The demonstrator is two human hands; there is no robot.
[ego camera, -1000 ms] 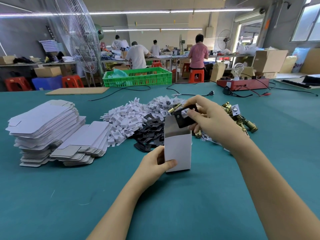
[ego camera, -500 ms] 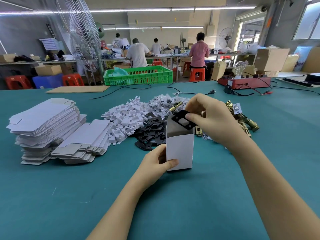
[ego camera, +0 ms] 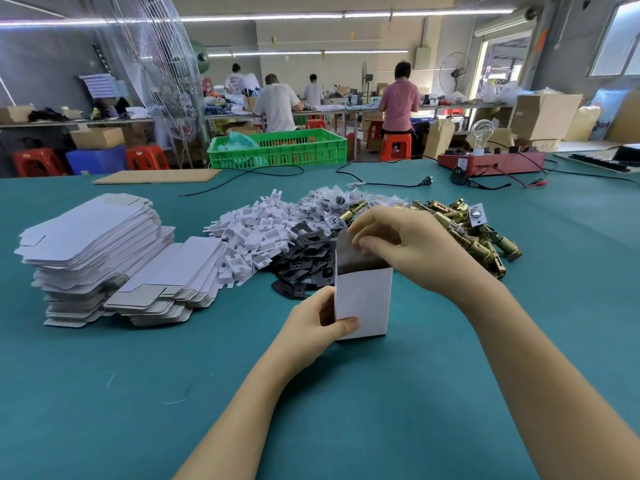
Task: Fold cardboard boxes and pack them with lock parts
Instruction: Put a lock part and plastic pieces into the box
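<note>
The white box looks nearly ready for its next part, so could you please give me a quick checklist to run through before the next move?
1. White box upright on the table: ok.
2. Left hand steadying the box, thumb on its front face: ok.
3. Box top open, rear flap up: ok.
4. Right hand out of the opening: not ok, its fingers are at the mouth.
5. Black plate seated inside: cannot tell, the interior is hidden.
6. Brass latches and black plates lie just behind the box: ok.
</note>
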